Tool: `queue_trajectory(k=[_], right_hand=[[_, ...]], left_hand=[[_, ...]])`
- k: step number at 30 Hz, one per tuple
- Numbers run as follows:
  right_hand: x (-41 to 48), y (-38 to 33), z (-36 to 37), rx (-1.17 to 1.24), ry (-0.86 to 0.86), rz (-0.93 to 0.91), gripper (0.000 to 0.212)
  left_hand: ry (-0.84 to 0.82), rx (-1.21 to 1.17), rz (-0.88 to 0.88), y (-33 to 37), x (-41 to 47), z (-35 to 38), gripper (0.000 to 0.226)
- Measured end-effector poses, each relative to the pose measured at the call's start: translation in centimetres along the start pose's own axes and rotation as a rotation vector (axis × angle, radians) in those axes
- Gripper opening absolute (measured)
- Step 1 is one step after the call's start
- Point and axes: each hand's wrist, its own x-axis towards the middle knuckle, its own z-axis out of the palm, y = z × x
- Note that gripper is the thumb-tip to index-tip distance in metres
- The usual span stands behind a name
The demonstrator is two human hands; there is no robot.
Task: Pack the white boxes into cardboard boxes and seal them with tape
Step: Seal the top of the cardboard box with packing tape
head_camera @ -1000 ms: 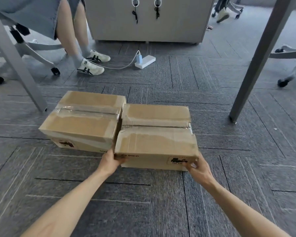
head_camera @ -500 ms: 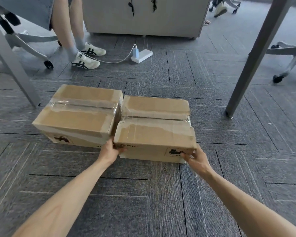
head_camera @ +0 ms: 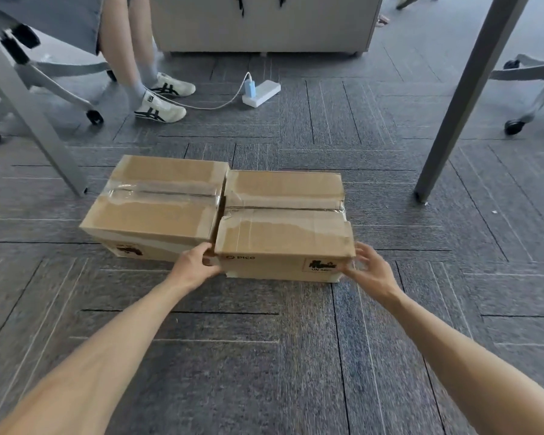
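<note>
Two closed brown cardboard boxes stand side by side on the grey carpet, touching. Clear tape runs across the top of the left box [head_camera: 157, 202]. The right box [head_camera: 283, 227] also has tape along its top seam and a black label on its near face. My left hand [head_camera: 195, 265] holds the right box's near left corner, with its fingers tucked into the gap between the boxes. My right hand [head_camera: 369, 268] is at the near right corner, blurred, its fingers spread and barely touching the box. No white boxes are in view.
A grey table leg [head_camera: 453, 114] stands at the right and another leg [head_camera: 35, 120] at the left. A seated person's legs and shoes [head_camera: 159, 109] are at the back left. A white power strip [head_camera: 261, 94] with a cable lies behind the boxes, in front of a cabinet [head_camera: 264, 23]. A chair base [head_camera: 528, 89] stands far right.
My right hand has let go of the right box's near corner and its fingers have spread. My left hand stays at the other corner. The boxes stay together.
</note>
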Motion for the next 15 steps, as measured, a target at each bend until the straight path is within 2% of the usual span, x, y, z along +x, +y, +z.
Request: queue_trajectory(k=[3,9,15], right_hand=[[-2.3,-3.1,-2.2,-0.050,0.001,0.030,0.089],[-10.9,-12.1,-7.9,-0.162,-0.051,0.034,0.075],[-22.0,-25.0,-16.2,-0.240,-0.046,0.042,0.058]], left_hand=[[0.009,0.003,0.071,1.5,-4.0,-2.3,0.054],[-0.082,0.016,0.034,9.0,-13.2,-9.2,0.057],[-0.201,0.011,0.001,20.7,-23.4,-20.5,0.059]])
